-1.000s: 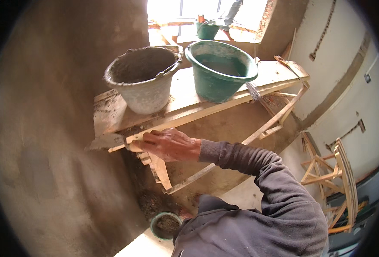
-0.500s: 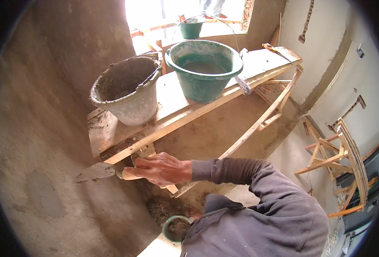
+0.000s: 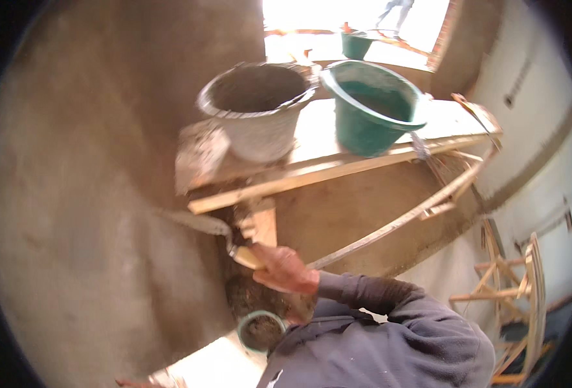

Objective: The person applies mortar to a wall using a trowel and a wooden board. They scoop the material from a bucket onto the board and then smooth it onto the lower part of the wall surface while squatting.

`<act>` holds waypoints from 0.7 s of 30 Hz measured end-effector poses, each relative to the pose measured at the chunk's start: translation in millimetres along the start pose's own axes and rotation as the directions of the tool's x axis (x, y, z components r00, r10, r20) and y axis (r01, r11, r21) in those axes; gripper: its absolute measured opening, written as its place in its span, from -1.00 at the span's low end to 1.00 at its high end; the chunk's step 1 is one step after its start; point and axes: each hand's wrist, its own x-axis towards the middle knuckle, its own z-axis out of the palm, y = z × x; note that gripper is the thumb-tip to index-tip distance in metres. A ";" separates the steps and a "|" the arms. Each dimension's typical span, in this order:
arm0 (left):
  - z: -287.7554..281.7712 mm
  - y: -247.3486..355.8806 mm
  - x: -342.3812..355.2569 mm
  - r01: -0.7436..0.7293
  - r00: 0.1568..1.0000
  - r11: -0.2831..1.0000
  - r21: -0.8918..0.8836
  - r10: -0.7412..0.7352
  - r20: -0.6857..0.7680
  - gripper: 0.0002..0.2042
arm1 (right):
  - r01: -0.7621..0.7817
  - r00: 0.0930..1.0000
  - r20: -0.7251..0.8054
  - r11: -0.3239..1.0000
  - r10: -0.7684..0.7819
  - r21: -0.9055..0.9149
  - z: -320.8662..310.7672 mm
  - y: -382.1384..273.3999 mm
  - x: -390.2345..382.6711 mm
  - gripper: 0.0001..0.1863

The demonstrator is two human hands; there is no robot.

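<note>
My right hand (image 3: 285, 268) is closed around the wooden handle of a trowel (image 3: 198, 222). The trowel's mortar-smeared blade points left, close to the grey plastered wall (image 3: 98, 246); motion blur hides whether it touches. Below, partly covered by my right arm and sleeve, my left hand (image 3: 301, 310) is at the edge of a small green-rimmed bowl (image 3: 242, 330) and appears to hold it; most of its fingers are hidden. Dark mortar lies inside the bowl.
A plank bench (image 3: 286, 176) carries a mortar-crusted grey bucket (image 3: 260, 132), a green bucket (image 3: 370, 132) with something grey inside, and a brush (image 3: 420, 146). Beyond the window opening are another green bucket (image 3: 356, 45) and a person's legs (image 3: 399, 14). A wooden trestle (image 3: 535, 304) stands right.
The view has swung left, so the bench and buckets appear farther right. My right hand has come lower and nearer with the trowel. The bowl has stayed close to my body.
</note>
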 end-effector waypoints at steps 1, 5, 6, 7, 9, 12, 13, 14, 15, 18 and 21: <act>1.7 2.2 8.9 -0.029 0.994 0.952 0.305 0.060 -0.092 -0.56 | -0.013 1.000 0.015 1.000 0.013 0.014 -3.7 -5.4 -0.6 -0.58; 9.6 24.9 -6.4 0.092 0.993 0.943 0.319 -0.110 0.037 -0.46 | -0.034 0.984 -0.173 0.999 0.040 0.037 -6.8 -6.4 -11.3 -0.65; 14.1 34.0 -7.2 0.069 0.997 0.952 0.298 -0.075 0.010 -0.52 | -0.057 0.991 -0.116 0.997 0.062 0.050 -3.0 -3.3 -11.1 -0.64; 15.5 38.6 -7.4 0.037 0.998 0.949 0.312 -0.052 0.041 -0.54 | -0.082 0.994 -0.067 0.995 0.085 0.047 -0.6 2.5 -10.1 -0.64; 10.3 47.8 -3.3 0.066 0.995 0.937 0.343 -0.087 0.049 -0.53 | -0.093 0.995 -0.024 0.995 0.094 0.041 7.2 2.8 -10.8 -0.63; 10.9 50.5 -7.8 0.079 0.993 0.943 0.322 -0.104 0.060 -0.53 | -0.088 0.994 -0.058 0.996 0.088 0.000 9.1 1.0 -13.2 -0.62; 10.1 52.9 -7.2 0.084 0.992 0.947 0.310 -0.108 0.061 -0.53 | -0.099 0.993 -0.069 0.995 0.099 -0.004 9.6 -1.6 -13.7 -0.61; 9.8 55.0 -6.9 0.090 0.992 0.951 0.297 -0.113 0.062 -0.53 | -0.111 0.991 -0.081 0.994 0.110 -0.009 9.9 -3.7 -14.3 -0.61; 9.3 56.1 -6.7 0.096 0.991 0.954 0.282 -0.119 0.065 -0.54 | -0.124 0.988 -0.094 0.992 0.122 -0.016 10.6 -4.7 -14.9 -0.61; 9.8 60.0 -6.1 0.104 0.990 0.955 0.277 -0.125 0.059 -0.56 | -0.153 0.985 -0.078 0.988 0.155 0.028 13.9 4.0 -12.0 -0.64; 9.1 59.7 -5.3 0.089 0.992 0.962 0.256 -0.108 0.060 -0.57 | -0.102 0.984 -0.151 0.994 0.097 -0.027 18.2 2.5 -9.4 -0.58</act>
